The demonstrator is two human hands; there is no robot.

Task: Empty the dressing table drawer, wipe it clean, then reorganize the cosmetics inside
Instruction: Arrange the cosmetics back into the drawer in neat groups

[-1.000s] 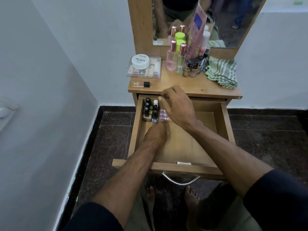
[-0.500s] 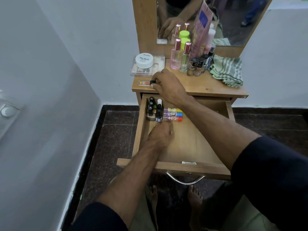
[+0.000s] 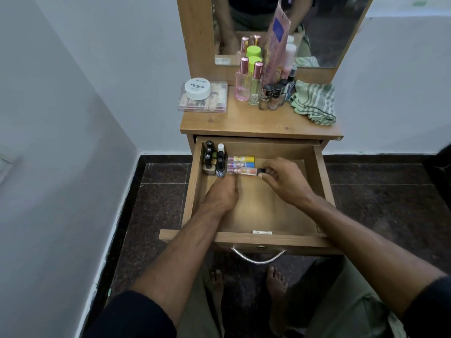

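Note:
The wooden drawer (image 3: 314, 167) is pulled out wide. Several dark nail polish bottles (image 3: 214, 159) stand in its back left corner. Beside them lie three colourful lip balm tubes (image 3: 240, 161) in a row. My right hand (image 3: 283, 181) pinches the black cap end of the nearest tube (image 3: 244, 171) and lays it against the others. My left hand (image 3: 223, 193) rests on the drawer floor, its fingertips touching the left end of the same tube.
On the table top (image 3: 256, 125) stand a clear cosmetics box (image 3: 214, 103) with a white nail polish jar (image 3: 197, 88) on it, two perfume bottles (image 3: 249, 84), small polish bottles (image 3: 272, 96) and a green striped cloth (image 3: 314, 101). A mirror (image 3: 329, 30) rises behind. White walls flank the table.
My right hand took the black-capped tube from the table top's left front and brought it down into the drawer beside the other tubes. My left hand stayed in the drawer.

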